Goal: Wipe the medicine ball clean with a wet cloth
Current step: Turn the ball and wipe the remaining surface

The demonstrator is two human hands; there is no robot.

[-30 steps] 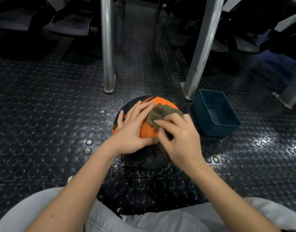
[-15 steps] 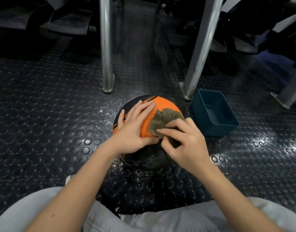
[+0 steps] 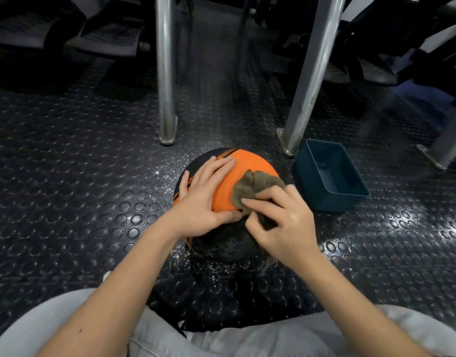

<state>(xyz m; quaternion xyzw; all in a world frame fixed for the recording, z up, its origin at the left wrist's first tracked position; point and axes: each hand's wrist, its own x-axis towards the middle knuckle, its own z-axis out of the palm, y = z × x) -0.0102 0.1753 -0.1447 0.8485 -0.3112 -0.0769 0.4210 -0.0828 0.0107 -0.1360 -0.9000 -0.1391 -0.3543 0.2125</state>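
Observation:
An orange and black medicine ball (image 3: 250,166) sits on the studded black floor in front of my knees. My left hand (image 3: 203,199) lies flat on its left side, fingers straight, holding it still. My right hand (image 3: 281,222) grips a crumpled brown cloth (image 3: 252,186) and presses it against the ball's right upper side, on the orange panel. Part of the cloth is hidden under my fingers and palm. The ball's near black half shows below both hands.
A dark teal rectangular tub (image 3: 332,176) stands just right of the ball. Two metal posts rise from the floor beyond it, one upright (image 3: 166,99) and one slanted (image 3: 306,86). White specks lie on the floor (image 3: 80,189) around the ball. Dark equipment fills the background.
My right hand has slid the cloth to the right and down across the orange panel. My left hand stays in place on the ball.

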